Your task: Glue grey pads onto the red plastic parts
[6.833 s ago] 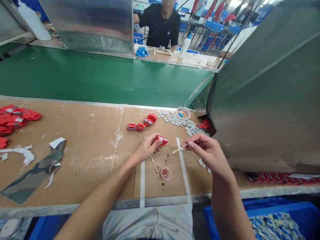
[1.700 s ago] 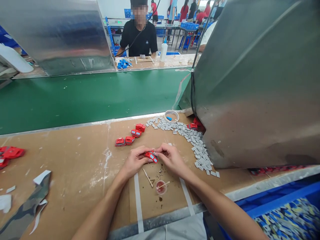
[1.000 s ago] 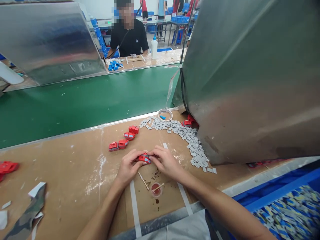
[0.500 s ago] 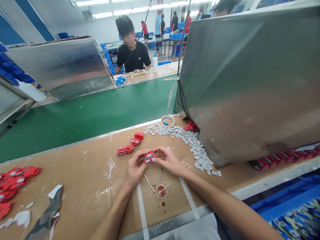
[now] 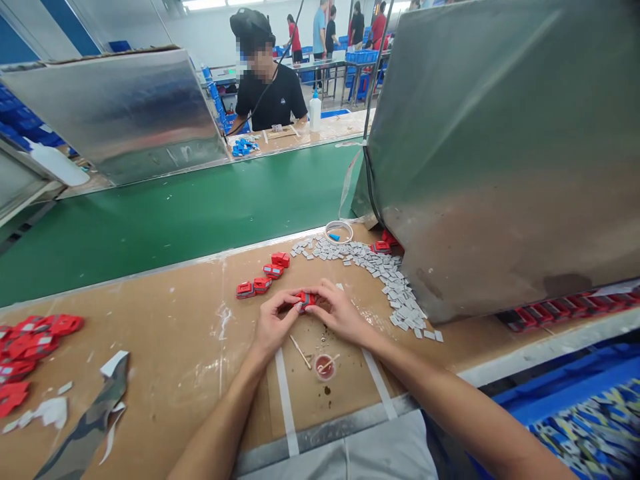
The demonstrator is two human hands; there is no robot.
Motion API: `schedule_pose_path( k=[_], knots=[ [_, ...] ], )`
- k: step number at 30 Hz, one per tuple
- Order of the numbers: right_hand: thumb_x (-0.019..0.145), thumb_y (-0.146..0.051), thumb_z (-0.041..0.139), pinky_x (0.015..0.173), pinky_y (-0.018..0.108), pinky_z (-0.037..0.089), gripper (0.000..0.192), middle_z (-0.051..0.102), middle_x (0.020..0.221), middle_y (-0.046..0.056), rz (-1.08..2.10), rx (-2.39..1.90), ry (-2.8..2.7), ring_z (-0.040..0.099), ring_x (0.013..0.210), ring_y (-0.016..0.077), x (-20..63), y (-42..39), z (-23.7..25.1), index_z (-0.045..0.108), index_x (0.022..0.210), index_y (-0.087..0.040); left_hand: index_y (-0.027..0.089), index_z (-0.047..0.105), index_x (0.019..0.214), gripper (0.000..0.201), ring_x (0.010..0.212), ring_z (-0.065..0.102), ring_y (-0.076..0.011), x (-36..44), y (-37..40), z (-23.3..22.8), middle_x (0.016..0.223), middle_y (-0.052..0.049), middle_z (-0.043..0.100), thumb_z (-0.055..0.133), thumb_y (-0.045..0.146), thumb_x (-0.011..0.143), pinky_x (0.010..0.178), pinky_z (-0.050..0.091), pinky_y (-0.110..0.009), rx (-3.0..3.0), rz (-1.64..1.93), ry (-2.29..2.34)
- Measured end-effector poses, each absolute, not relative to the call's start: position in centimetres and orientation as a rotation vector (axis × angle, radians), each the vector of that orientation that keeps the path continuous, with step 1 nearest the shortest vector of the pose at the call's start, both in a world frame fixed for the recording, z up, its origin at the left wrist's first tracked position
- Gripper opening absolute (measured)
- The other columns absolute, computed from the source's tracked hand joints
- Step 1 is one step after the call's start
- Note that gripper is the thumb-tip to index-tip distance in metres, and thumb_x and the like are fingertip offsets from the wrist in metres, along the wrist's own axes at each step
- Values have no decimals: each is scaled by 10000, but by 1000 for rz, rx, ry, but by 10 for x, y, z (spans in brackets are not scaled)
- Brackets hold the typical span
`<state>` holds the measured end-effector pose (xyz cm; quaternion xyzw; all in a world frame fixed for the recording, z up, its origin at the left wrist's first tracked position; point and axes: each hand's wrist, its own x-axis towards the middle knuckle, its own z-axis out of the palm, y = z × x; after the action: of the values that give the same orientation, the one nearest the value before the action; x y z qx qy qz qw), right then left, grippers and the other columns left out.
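Between my two hands is a small red and grey plastic piece (image 5: 306, 300), partly covered by my fingers. My left hand (image 5: 273, 321) grips its left side with thumb and fingers. On its right side, the fingers of my right hand (image 5: 339, 312) are closed on it as well. Below the hands sits a small round cup (image 5: 325, 368) of reddish stuff with a stick in it. A thin wooden stick (image 5: 301, 352) lies to the cup's left. Just beyond my left hand, several similar red pieces (image 5: 262, 285) stand in a slanting row.
Many small grey rectangular tiles (image 5: 385, 270) lie in a curve at the right, near a tape ring (image 5: 339, 232). A big metal panel (image 5: 500, 173) rises there. More red pieces (image 5: 37, 343) are heaped left. Beyond a green belt (image 5: 165, 227) sits a co-worker (image 5: 275, 100).
The red piece has been turned between my fingers, so its light label no longer shows and more of it is covered. My head view has tilted slightly downward.
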<state>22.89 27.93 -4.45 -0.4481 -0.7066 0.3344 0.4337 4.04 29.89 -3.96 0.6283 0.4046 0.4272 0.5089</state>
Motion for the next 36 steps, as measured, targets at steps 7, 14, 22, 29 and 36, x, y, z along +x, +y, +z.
schedule_pose_path(
  k=[7,14,22,29,36],
  knots=[
    [979,-195,581,777,315,516,295,511,956,53,683,-1065,-1907,555,828,185,230,270,-42,624,1271,-201,150,724,800,154,1051,727,-252,34,295,-43,1092,-145,759,737,298,837,905,579,-350,1571,1043,967],
    [950,-202,614,838,344,539,223,558,989,61,815,-1071,-1738,598,898,191,226,275,-44,648,1171,-202,165,729,859,126,1041,716,-218,33,301,-44,1095,-122,743,715,289,874,904,572,-308,1654,1060,946],
    [892,-332,692,943,377,573,295,707,1127,73,1372,-919,-1209,701,1048,208,224,287,-54,590,1147,-227,175,614,1246,427,1066,724,-229,40,302,-50,1190,-124,732,726,332,866,958,585,-357,1478,1049,932],
    [929,-252,622,922,366,556,107,722,1094,87,1002,-1016,-1484,690,1025,212,226,285,-53,697,991,-206,174,652,1206,363,950,731,-192,41,302,-48,1118,-95,735,704,294,867,850,607,-301,1552,1004,934],
    [949,-248,572,819,339,570,116,725,1010,88,957,-1072,-1527,696,892,192,225,284,-57,664,981,-184,158,630,1259,459,1037,736,-223,43,301,-50,1227,-136,724,726,349,853,916,612,-350,1459,940,909]
  ],
)
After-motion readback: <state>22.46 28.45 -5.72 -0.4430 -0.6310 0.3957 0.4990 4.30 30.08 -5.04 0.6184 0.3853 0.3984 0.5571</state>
